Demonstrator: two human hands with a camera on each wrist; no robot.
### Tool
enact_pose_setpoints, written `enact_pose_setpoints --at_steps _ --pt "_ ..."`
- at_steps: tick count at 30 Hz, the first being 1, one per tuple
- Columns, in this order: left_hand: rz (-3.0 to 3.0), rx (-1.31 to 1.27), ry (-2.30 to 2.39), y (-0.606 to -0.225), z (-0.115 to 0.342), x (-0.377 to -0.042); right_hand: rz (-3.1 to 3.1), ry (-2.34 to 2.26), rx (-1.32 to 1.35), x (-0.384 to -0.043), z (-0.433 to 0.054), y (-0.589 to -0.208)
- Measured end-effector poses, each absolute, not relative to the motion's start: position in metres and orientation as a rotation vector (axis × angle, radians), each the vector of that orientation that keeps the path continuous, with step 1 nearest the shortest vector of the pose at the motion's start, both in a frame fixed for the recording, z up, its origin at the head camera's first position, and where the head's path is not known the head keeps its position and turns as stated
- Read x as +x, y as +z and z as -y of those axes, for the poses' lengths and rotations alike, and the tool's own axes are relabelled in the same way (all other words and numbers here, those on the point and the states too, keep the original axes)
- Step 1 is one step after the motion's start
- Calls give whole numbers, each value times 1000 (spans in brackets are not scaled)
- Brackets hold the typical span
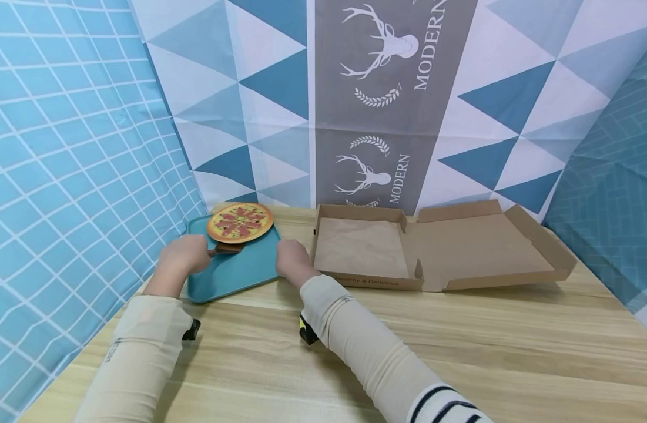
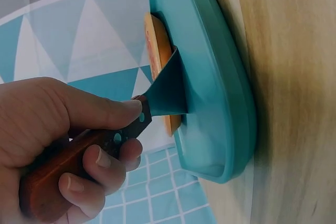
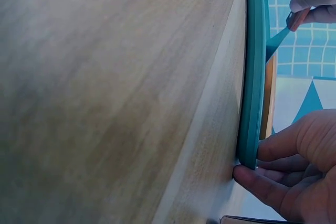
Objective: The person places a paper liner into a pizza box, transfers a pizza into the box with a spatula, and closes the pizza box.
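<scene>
Left hand grips the spatula beside the pizza; right hand pinches the tray by its near-right corner, seemingly steadying it.

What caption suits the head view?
Left hand holds a spatula by the pizza; right hand grips the tray, open box alongside.

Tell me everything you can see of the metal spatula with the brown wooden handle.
The metal spatula with a brown wooden handle has rivets in its handle and a flat, glossy-looking blade flaring toward a straight front edge. The person's left hand grips the handle, thumb near the blade. The blade slants down to the teal rectangular tray, beside the round yellow-and-red pizza; whether its edge is underneath, I cannot tell.
</scene>
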State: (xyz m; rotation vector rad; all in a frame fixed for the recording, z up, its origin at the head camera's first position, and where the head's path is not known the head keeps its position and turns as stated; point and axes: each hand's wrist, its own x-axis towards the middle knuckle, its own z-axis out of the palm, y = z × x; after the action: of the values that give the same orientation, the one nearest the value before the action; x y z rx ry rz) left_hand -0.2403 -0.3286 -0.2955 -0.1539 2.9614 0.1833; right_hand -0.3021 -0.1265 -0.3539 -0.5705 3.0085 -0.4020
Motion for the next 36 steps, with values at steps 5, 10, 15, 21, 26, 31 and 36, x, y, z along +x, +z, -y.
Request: enact_pose_setpoints --at_steps 5,10,15,21,26,31,36 --pt "-2977 -160 209 -300 331 -242 -3014 -385 -580 -301 125 -353" --pt "-3049 -210 295 -310 337 -238 -3015 -355 -576 -301 126 -351" --pt "-3090 -273 317 -320 343 -236 -3003 -330 -572 -301 127 -350" --pt "-3088 -312 346 -323 345 -235 -2996 -317 -579 -302 127 -351" --pt "-3088 -256 347 -321 349 -232 -3003 -316 -586 -303 127 -352" --pt "-3076 -214 341 -318 349 -231 -3001 -291 -586 -304 128 -353" --pt "-3067 -176 340 -315 349 -230 -2987 -269 -590 -304 129 -353"
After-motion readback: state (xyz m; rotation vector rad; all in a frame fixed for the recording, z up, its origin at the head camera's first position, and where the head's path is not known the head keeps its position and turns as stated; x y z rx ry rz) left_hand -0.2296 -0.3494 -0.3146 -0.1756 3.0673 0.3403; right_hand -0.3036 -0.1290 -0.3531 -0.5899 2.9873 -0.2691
